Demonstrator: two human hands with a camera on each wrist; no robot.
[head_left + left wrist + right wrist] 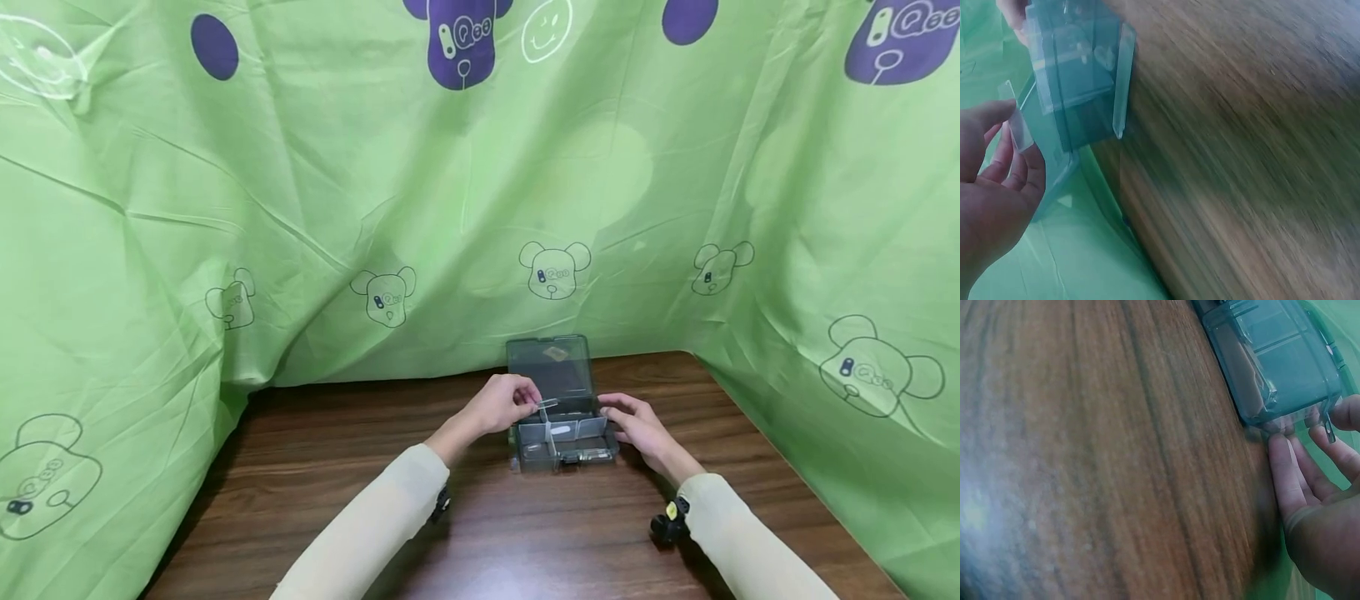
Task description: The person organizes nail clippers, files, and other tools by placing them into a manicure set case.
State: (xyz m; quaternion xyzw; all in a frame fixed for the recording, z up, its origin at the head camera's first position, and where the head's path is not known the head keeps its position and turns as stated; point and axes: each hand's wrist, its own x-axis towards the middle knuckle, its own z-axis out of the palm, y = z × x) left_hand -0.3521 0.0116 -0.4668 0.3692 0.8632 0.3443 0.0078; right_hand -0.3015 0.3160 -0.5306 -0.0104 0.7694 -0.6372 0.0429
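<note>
Pinching a clear strip (1021, 132) with left hand (501, 404) at the open box (553, 377), near the back edge of the surface (517, 537); touching box's side with loosely spread right hand (637, 425); probably light, stiff, kinda slippery; best held by edges.

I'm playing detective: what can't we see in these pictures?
- Head view: mark on box lid, too small to make out.
- Left wrist view: part of clear strip, hidden by left hand.
- Left wrist view: table grain, blurred.
- Right wrist view: part of right hand, cut off by right edge.
</note>
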